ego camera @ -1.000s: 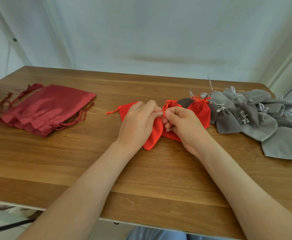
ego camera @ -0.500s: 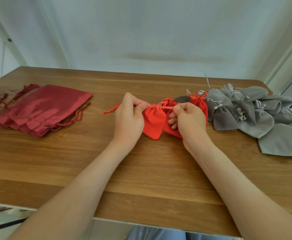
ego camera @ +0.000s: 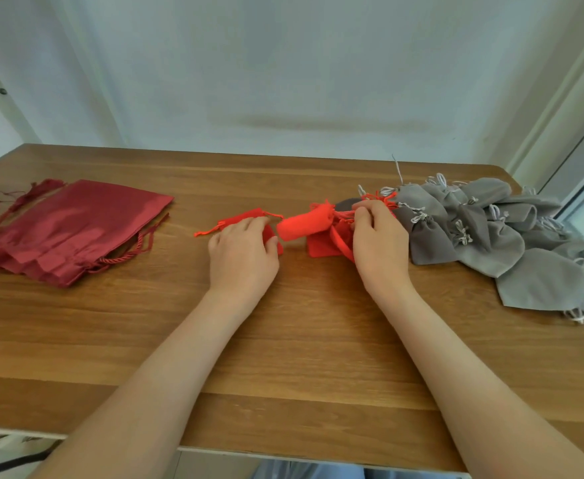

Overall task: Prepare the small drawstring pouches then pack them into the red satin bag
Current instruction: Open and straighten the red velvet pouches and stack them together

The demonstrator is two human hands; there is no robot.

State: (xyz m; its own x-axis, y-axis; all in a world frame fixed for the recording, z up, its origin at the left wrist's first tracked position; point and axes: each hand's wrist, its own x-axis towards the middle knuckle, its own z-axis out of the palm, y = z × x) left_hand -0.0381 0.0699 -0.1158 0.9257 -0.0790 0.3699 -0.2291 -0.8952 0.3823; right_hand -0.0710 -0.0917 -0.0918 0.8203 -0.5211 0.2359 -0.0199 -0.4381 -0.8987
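A small red drawstring pouch (ego camera: 302,225), drawn closed and blurred, hangs above the table between my hands. My right hand (ego camera: 378,242) pinches its cord at the mouth. My left hand (ego camera: 243,252) lies with relaxed fingers on a flat red pouch (ego camera: 245,217) whose cord trails to the left. Other red pouches (ego camera: 321,246) lie partly under my right hand. The stack of dark red satin bags (ego camera: 76,228) rests at the table's left, well apart from both hands.
A heap of several grey drawstring pouches (ego camera: 491,236) covers the right side of the wooden table (ego camera: 300,357), touching the red ones. The table's right edge is close behind the heap, and the front edge runs below my forearms.
Both hands were pulling the red pouch's cords apart. My left hand has let go and dropped onto the flat pouch; my right hand moved right, carrying the closed pouch by its cord.
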